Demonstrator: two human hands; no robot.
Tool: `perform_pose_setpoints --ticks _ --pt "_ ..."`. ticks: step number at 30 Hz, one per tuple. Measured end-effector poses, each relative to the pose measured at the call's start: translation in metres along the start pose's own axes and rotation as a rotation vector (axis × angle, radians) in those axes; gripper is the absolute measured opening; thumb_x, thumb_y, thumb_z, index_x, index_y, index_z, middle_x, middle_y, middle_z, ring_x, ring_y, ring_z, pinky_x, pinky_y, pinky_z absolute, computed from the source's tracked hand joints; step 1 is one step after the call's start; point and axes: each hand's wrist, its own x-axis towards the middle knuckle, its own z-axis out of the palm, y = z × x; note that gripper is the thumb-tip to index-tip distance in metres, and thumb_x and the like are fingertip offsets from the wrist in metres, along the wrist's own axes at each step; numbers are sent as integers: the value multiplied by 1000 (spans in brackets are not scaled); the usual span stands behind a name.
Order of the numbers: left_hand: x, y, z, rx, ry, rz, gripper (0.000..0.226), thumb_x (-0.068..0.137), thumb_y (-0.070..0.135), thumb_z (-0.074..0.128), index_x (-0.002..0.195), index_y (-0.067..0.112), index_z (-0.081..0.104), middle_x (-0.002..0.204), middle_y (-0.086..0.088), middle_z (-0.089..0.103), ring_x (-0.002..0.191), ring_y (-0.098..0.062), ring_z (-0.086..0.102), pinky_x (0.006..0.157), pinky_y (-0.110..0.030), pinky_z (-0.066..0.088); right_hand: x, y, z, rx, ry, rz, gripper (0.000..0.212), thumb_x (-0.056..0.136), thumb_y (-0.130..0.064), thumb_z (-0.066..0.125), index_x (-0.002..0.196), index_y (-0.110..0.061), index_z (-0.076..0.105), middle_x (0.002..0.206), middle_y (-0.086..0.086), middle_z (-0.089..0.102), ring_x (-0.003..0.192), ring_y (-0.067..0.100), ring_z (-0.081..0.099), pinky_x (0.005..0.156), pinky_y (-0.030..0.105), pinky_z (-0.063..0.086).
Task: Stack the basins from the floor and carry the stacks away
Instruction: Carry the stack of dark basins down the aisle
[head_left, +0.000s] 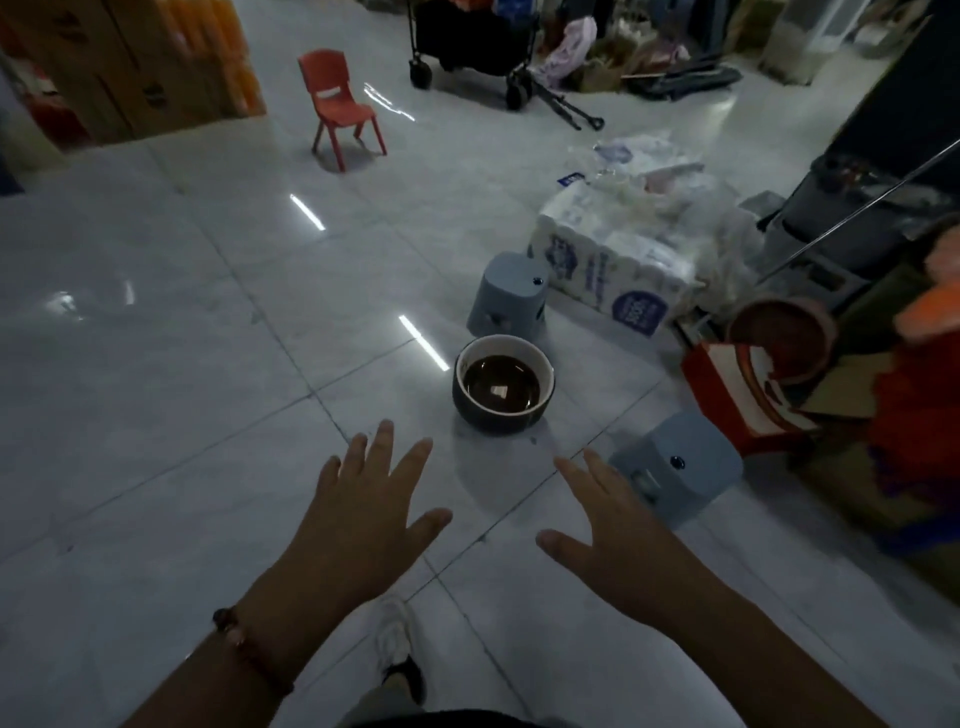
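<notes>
While left hand (363, 499) and right hand (618, 525) hover spread-fingered, holding nothing, dark basin (503, 383) on floor (156, 364) looks light, rigid, glossy-slick; grip opposite rim edges.

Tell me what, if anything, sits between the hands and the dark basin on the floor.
Nothing visible does. Only bare tile floor lies between the open left hand, the right hand and the dark basin. The grey stool sits off to the right.

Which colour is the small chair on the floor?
Red-orange; the small chair shows in the head view.
</notes>
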Motion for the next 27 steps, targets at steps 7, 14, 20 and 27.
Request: perform_pose_setpoints --ticks 7,14,20,27 --pt "141 -33 -65 120 -28 153 82 93 70 31 157 33 -5 165 -10 -13 152 -32 -3 123 -48 10 108 -45 -47 79 87 91 83 92 -58 52 156 -40 1 163 -10 -15 152 19 -6 120 44 10" --pt "251 -25 -86 170 -83 222 81 94 69 30 158 32 -2 165 -10 -10 152 -31 -1 123 -48 12 194 -19 -69 232 76 170 84 92 -55 56 157 -37 5 165 -7 -11 152 15 -5 120 37 10" --pt "367 -10 -80 167 -149 185 80 95 67 32 158 32 -1 165 -11 -9 152 -32 -1 122 -49 11 301 37 -104 165 8 209 86 92 -57 54 156 -38 0 164 -5 -14 152 21 -6 122 45 12" --pt "497 10 -69 201 -215 117 80 95 68 30 158 30 0 165 -13 -6 152 -34 2 122 -49 13 446 96 -171 -142 -129 109 87 93 -63 46 156 -33 -7 165 6 -13 151 31 -8 122 51 4"
